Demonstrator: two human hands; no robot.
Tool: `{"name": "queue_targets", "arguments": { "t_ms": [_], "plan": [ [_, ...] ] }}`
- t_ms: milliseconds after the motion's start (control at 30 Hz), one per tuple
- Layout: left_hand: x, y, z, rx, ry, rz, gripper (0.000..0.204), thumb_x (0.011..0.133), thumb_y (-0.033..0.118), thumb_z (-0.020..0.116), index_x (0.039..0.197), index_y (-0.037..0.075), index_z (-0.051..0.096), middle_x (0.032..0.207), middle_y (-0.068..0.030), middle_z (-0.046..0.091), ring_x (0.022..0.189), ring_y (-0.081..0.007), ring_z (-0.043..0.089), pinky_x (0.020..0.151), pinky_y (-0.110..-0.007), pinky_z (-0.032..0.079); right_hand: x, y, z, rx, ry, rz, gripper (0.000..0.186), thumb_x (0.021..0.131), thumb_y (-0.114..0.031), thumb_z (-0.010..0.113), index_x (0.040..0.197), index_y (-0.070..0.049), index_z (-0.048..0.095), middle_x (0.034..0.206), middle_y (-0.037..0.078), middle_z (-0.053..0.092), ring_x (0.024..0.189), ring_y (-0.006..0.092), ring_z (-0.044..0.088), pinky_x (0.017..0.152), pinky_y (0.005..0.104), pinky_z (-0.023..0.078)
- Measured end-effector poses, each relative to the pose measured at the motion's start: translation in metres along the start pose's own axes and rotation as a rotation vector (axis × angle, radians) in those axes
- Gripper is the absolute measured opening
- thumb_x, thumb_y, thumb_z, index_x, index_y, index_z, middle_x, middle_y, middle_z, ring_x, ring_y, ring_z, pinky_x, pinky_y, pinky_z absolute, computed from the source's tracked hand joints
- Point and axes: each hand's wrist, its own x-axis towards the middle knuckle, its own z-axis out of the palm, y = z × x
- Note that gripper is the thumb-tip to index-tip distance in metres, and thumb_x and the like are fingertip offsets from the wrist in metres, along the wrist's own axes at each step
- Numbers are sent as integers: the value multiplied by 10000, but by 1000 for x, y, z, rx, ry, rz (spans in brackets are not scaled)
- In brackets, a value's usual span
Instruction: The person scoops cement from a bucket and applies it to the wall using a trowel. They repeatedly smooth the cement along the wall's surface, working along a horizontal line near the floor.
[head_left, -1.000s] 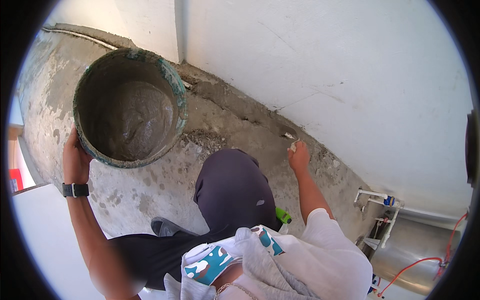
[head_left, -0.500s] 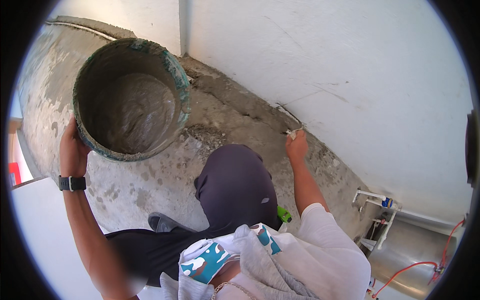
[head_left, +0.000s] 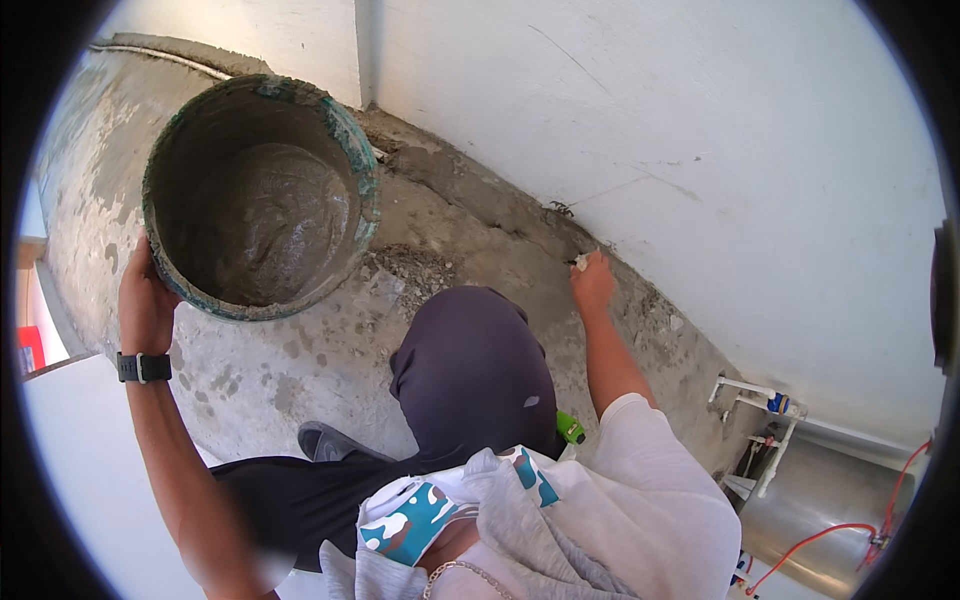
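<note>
One green bucket (head_left: 345, 140) w/ wet mortar (head_left: 290, 230), far left; left hand (head_left: 148, 308) against its near left side, can't tell grip. Right hand (head_left: 593, 285), nr white wall (head_left: 740, 130), closed on sm. pale item (head_left: 581, 263), type unclear.

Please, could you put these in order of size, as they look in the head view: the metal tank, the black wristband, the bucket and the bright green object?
1. Bucket
2. Metal tank, partly hidden
3. Black wristband
4. Bright green object, partly hidden by the knee
</note>
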Motion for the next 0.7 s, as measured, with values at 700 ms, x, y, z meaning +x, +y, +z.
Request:
{"name": "queue_targets", "arguments": {
  "t_ms": [700],
  "plan": [
    [6,-3,-13,-83,8,-21,512,1128,402,333,1455,54,517,1357,-78,648,1167,-189,655,957,-377,552,-5,25,7,11,-83,-56,305,777,-140,784,1003,-86,586,1040,146,636,981,381,650,807,497,521]
  ]
}}
